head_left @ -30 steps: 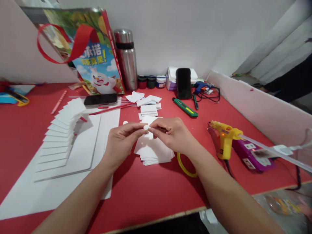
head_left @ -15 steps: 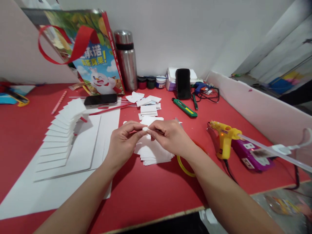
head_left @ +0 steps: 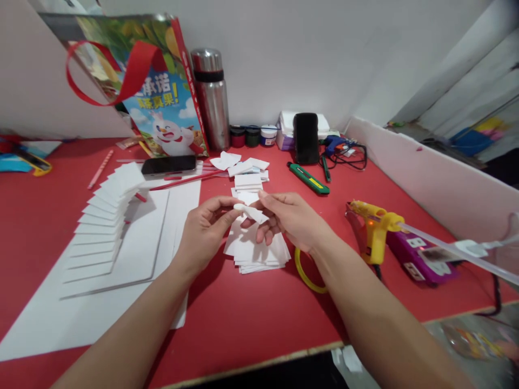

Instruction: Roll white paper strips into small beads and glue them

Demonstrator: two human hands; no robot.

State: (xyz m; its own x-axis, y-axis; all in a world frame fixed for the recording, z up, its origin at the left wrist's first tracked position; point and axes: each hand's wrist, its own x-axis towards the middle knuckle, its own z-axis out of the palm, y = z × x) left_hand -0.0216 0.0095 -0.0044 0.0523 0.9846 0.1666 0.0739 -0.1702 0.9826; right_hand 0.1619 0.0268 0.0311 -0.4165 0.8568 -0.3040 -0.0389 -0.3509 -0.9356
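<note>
A small curled piece of white paper [head_left: 252, 213] is pinched by its left end between the thumb and fingertips of my left hand [head_left: 208, 229]. Its wider right end reaches toward my right hand [head_left: 298, 219], whose thumb is raised and whose fingers are spread around and below the paper. Whether those fingers touch it, I cannot tell. Under both hands lies a loose stack of white paper pieces [head_left: 259, 256] on the red table [head_left: 243, 319]. Smaller white pieces [head_left: 248, 182] lie just behind the stack.
To the left, a fanned row of white cards [head_left: 95, 232] stands on a white board. A yellow glue gun [head_left: 375, 227] and a yellow ring [head_left: 306, 278] are on the right. Behind are a green cutter [head_left: 308, 178], a phone [head_left: 168, 165], a steel flask [head_left: 211, 102] and a bag [head_left: 162, 108].
My right hand has let go of its pinch on the small white paper and opened out, thumb lifted. More of the paper now shows, still in my left fingers.
</note>
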